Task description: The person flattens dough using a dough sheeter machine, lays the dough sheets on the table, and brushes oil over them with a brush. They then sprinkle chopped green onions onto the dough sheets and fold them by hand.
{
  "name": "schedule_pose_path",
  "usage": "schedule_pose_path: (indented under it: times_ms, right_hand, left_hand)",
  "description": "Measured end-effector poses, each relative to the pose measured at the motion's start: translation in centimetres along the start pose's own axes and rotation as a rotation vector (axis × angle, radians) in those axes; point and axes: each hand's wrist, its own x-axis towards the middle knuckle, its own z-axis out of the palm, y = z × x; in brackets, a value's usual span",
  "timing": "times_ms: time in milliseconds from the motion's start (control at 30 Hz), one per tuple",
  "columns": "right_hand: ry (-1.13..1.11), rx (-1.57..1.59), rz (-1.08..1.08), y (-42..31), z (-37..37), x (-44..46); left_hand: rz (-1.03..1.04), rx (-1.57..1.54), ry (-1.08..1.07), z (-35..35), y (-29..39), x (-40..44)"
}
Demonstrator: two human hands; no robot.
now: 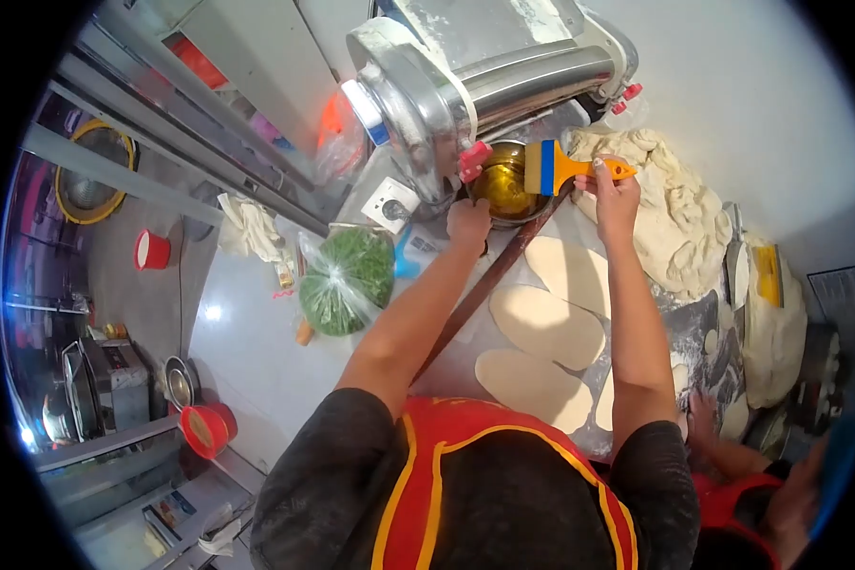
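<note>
My right hand (616, 195) is closed round the orange handle of a wide brush (553, 169), whose bristles are over the right side of a metal bowl of yellow oil (505, 188). At the bowl's left rim is my left hand (468, 220), its fingers closed on the rim. Flat oval dough pieces (547, 326) lie on the table below the bowl, between my forearms. A large lump of dough (670, 204) sits just right of my right hand.
A metal roller machine (532, 85) stands behind the bowl. Left of my left forearm lies a bag of chopped greens (347, 280). A long brown stick (484, 285) runs beside the dough ovals. A co-worker's hand (705, 423) is on the floured table at the right.
</note>
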Motion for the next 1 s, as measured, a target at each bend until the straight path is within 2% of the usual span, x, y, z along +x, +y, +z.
schedule_pose_path:
  times_ms: [167, 267, 400, 433, 533, 567, 667, 767, 900, 1000]
  right_hand:
    - [-0.073, -0.047, -0.120, -2.2, 0.5, -2.3]
    - [-0.103, -0.181, -0.181, -4.0, 1.5, -4.1]
    - [-0.185, -0.507, -0.369, -4.4, 2.1, -5.9]
    - [-0.229, -0.596, -0.361, -4.9, 2.0, -6.8]
    - [-0.329, -0.747, -0.620, -5.6, 1.7, -8.9]
    - [-0.388, -0.836, -0.570, -5.7, 1.4, -9.6]
    - [-0.395, -0.862, -0.621, -6.1, 0.9, -11.7]
    - [-0.328, -0.826, -0.698, -5.3, -0.1, -12.9]
    - [-0.123, -0.395, -0.160, -4.8, -3.5, -12.6]
    - [0.141, 0.061, 0.011, -5.4, -6.3, -12.8]
  left_hand:
    - [0.020, 0.027, -0.092, -2.8, 4.5, -4.0]
    - [0.085, 0.055, -0.157, -4.6, 5.4, -5.3]
    - [0.100, 0.143, -0.275, -6.9, 6.5, -7.7]
    - [0.105, 0.143, -0.312, -7.5, 6.8, -8.2]
    - [0.143, 0.206, -0.359, -8.9, 6.7, -9.5]
    - [0.158, 0.238, -0.365, -9.2, 6.5, -10.0]
    - [0.205, 0.310, -0.353, -9.2, 4.6, -10.1]
    - [0.144, 0.389, -0.359, -9.6, 6.1, -12.2]
    - [0.193, 0.264, -0.339, -9.2, 3.5, -10.8]
    - [0.136, 0.200, -0.354, -9.7, 3.0, -10.8]
